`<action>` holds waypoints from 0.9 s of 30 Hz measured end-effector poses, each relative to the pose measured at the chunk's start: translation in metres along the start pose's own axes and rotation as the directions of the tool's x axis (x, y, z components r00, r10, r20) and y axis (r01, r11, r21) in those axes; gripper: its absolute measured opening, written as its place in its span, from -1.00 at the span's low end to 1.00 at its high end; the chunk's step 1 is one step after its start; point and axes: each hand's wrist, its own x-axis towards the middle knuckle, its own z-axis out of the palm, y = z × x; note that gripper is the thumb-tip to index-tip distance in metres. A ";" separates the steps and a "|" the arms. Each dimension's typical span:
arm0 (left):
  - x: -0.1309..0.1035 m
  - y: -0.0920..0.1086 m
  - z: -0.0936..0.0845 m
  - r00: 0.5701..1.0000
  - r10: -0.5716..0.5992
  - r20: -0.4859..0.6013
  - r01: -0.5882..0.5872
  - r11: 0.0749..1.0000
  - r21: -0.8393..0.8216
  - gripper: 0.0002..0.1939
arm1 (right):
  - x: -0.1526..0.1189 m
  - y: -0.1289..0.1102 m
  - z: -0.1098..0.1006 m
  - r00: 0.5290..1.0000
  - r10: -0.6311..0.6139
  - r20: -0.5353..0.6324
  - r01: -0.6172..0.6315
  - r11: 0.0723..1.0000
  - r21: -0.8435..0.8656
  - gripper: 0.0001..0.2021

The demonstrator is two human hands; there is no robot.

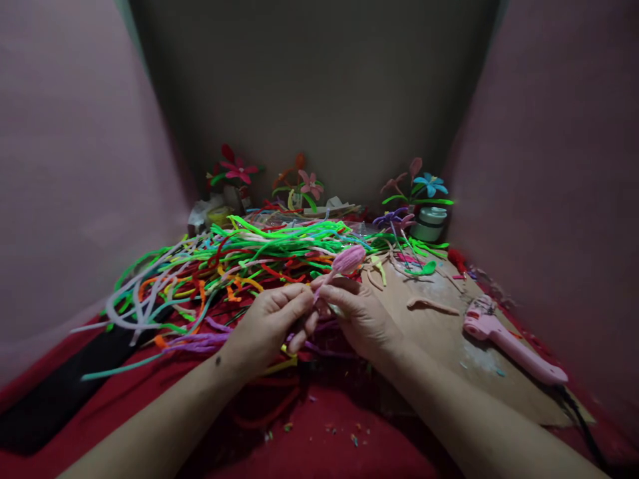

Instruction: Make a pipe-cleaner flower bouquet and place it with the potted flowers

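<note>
Between my hands, above the red cloth, is a pink pipe-cleaner flower bud (349,260) with a thin pink stem, its rounded head tilted up to the right. My left hand (279,313) pinches the stem's lower part between thumb and fingers. My right hand (357,313) also grips the stem, just below the bud. Fingers hide most of the stem. Behind my hands spreads a big heap of pipe cleaners (279,239) in green, white, red, orange and other colours. Purple pipe cleaners (200,340) lie by my left wrist.
On the right, a pink hot glue gun (519,349) with a black cord rests on a brown board (434,359). Finished pipe-cleaner flowers (239,170) stand at the back, near a lidded jar (429,224). A black strip (54,406) lies at left; scraps dot the red cloth (309,446).
</note>
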 end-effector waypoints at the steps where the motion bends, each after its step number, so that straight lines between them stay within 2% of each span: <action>1: -0.001 0.000 0.002 0.992 0.092 -0.083 -0.078 0.984 0.160 -0.76 | 0.000 0.001 0.001 0.999 -0.009 -0.038 0.009 1.000 -0.005 -0.96; 3: -0.003 -0.002 0.005 0.943 0.281 -0.178 -0.185 0.888 0.421 -0.80 | -0.002 0.002 0.004 0.995 -0.023 -0.093 0.021 1.000 -0.022 -0.96; 4: -0.003 -0.002 0.006 0.924 0.330 -0.192 -0.205 0.853 0.480 -0.79 | -0.002 0.003 0.005 0.993 -0.031 -0.111 0.027 0.999 -0.032 -0.95; 5: -0.003 -0.003 0.007 0.922 0.331 -0.201 -0.202 0.853 0.481 -0.77 | -0.003 0.003 0.006 0.992 -0.039 -0.121 0.035 0.998 -0.043 -0.95; 7: -0.002 -0.003 0.007 0.960 0.201 -0.195 -0.128 0.935 0.331 -0.72 | -0.004 0.002 0.007 0.991 -0.062 -0.121 0.055 0.997 -0.059 -0.94; 9: -0.001 -0.001 0.005 0.991 0.022 -0.135 -0.014 0.998 0.064 -0.74 | -0.005 0.002 0.007 0.995 -0.050 -0.083 0.044 0.997 -0.067 -0.92; 11: 0.001 0.000 0.003 0.995 -0.090 -0.039 0.082 0.981 -0.177 -0.79 | -0.005 0.001 0.005 0.999 -0.024 -0.037 0.021 0.997 -0.077 -0.90; 14: 0.002 0.000 -0.001 0.981 -0.165 0.097 0.190 0.908 -0.372 -0.86 | -0.005 0.000 0.003 1.000 -0.004 0.006 0.005 0.995 -0.103 -0.88; 19: 0.004 -0.005 -0.008 0.955 -0.178 0.236 0.270 0.851 -0.451 -0.89 | -0.003 -0.001 0.001 0.998 0.009 0.059 -0.003 0.994 -0.109 -0.92; 21: 0.004 -0.005 -0.008 0.955 -0.182 0.236 0.262 0.890 -0.372 -0.85 | -0.003 0.000 0.000 0.999 0.005 0.045 0.000 0.994 -0.108 -0.92; 23: 0.003 -0.004 -0.006 0.978 -0.152 0.142 0.176 0.969 -0.174 -0.76 | -0.003 0.002 0.001 1.000 -0.019 0.003 0.019 0.995 -0.102 -0.94; 25: 0.001 -0.003 -0.002 0.999 -0.006 -0.044 0.011 0.991 0.131 -0.74 | -0.004 0.002 0.002 0.997 -0.048 -0.060 0.042 0.993 -0.110 -0.94; 27: -0.001 -0.004 0.001 0.959 0.227 -0.171 -0.135 0.894 0.427 -0.82 | -0.005 0.003 0.004 0.992 -0.073 -0.105 0.057 0.987 -0.149 -0.93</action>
